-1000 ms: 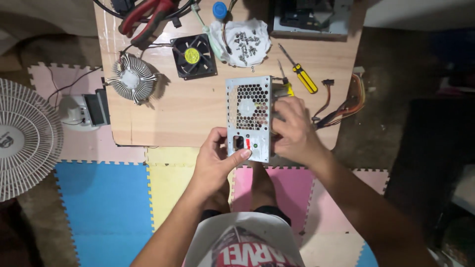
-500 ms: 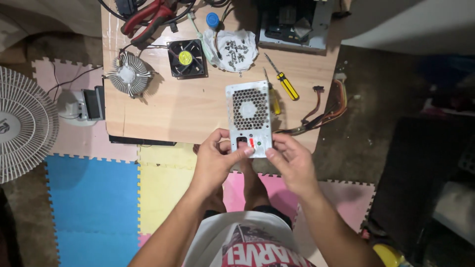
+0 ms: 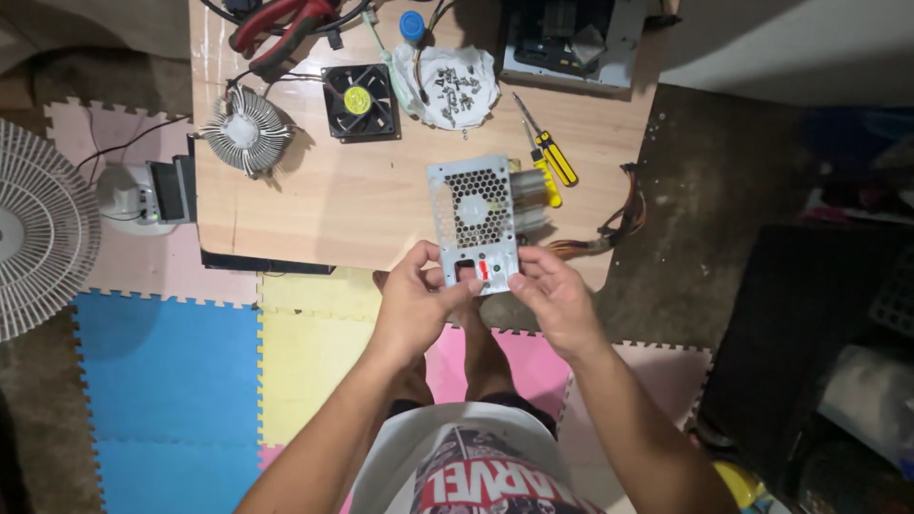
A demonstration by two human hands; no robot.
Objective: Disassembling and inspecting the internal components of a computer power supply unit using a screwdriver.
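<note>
Here | both hands grip power supply (image 3: 473,224) | its cables (image 3: 609,228) partly hidden

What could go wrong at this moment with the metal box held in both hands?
The metal box is pinched only at its near end by the left hand and right hand, out past the table edge, so it might slip and drop. Its cables trail near the screwdrivers and may drag them.

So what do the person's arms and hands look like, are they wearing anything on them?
Both arms are bare all the way down, with no sleeves showing. The left hand and right hand have no gloves, and I can't see any rings, watch or bracelets. The fingers are bare too.
</note>
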